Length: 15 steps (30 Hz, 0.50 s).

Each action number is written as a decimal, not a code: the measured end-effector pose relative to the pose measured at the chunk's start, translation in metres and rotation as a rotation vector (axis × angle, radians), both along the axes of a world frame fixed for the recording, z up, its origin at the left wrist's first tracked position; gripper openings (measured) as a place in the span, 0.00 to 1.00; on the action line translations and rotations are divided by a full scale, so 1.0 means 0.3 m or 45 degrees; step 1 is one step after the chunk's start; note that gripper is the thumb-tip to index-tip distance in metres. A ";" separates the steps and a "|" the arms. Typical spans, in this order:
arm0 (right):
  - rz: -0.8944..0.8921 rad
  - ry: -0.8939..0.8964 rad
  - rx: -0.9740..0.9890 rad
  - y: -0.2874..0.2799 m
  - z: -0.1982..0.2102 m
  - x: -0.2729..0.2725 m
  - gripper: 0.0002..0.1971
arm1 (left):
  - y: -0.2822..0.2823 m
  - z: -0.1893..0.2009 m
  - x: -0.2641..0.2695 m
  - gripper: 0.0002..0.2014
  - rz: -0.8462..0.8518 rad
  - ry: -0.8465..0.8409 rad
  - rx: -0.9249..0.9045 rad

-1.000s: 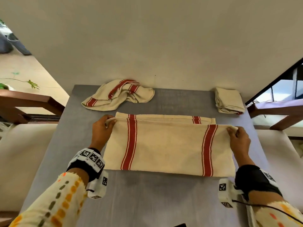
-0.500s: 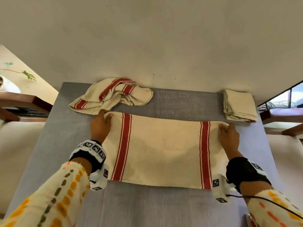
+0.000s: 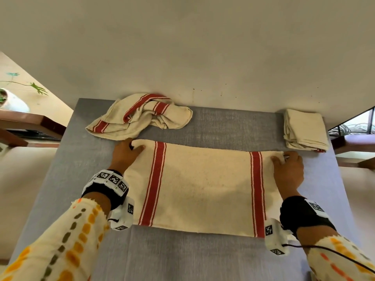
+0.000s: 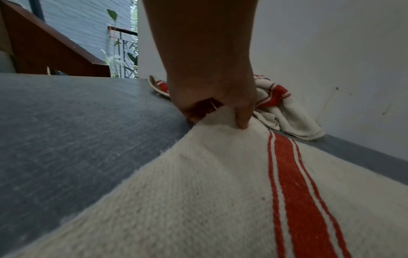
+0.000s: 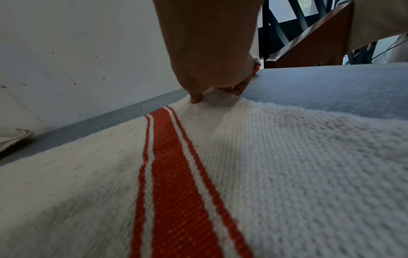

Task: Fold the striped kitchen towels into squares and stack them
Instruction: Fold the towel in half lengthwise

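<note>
A cream towel with two red stripes (image 3: 203, 185) lies folded in half on the grey table (image 3: 182, 256). My left hand (image 3: 129, 149) pinches its far left corner, thumb on top (image 4: 220, 111). My right hand (image 3: 284, 159) pinches the far right corner (image 5: 218, 94). In both wrist views the cloth rises slightly to the fingers. A crumpled striped towel (image 3: 140, 116) lies at the back left, just beyond my left hand. A folded towel (image 3: 304, 128) sits at the back right corner.
A pale wall (image 3: 182, 47) runs along the table's far edge. Wooden chair arms (image 3: 30, 122) flank the table on the left, and another (image 3: 353, 142) on the right. A potted plant (image 3: 12, 98) stands on the floor far left.
Both hands carried the near edge of the towel forward onto its far edge, hiding the under layer. The hands now rest at the far corners, still pinching.
</note>
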State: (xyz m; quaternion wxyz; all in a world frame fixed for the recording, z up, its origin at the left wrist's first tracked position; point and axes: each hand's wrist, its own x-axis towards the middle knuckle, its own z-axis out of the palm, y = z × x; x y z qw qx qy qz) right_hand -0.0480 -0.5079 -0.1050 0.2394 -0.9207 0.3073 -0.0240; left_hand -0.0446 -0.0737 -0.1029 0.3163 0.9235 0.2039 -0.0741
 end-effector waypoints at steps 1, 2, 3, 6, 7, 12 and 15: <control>0.003 -0.002 -0.008 -0.001 0.000 -0.001 0.17 | 0.004 0.010 -0.001 0.12 -0.018 0.001 -0.063; 0.006 -0.004 -0.015 -0.001 -0.002 -0.001 0.18 | 0.011 0.020 0.000 0.11 -0.035 0.005 -0.122; 0.011 -0.006 -0.021 -0.001 -0.003 -0.003 0.18 | 0.020 0.029 -0.003 0.12 -0.028 0.024 -0.173; 0.001 -0.024 -0.014 0.002 -0.002 -0.009 0.18 | 0.050 0.037 -0.012 0.20 0.121 0.008 -0.218; -0.018 -0.040 -0.011 0.007 0.000 -0.010 0.18 | 0.059 0.037 -0.017 0.20 0.185 -0.031 -0.170; -0.004 -0.246 -0.176 0.097 0.019 -0.041 0.17 | 0.019 0.047 -0.064 0.15 0.366 -0.374 0.176; 0.329 -0.339 -0.086 0.207 0.000 -0.095 0.23 | -0.095 0.017 -0.109 0.16 0.062 -0.432 0.315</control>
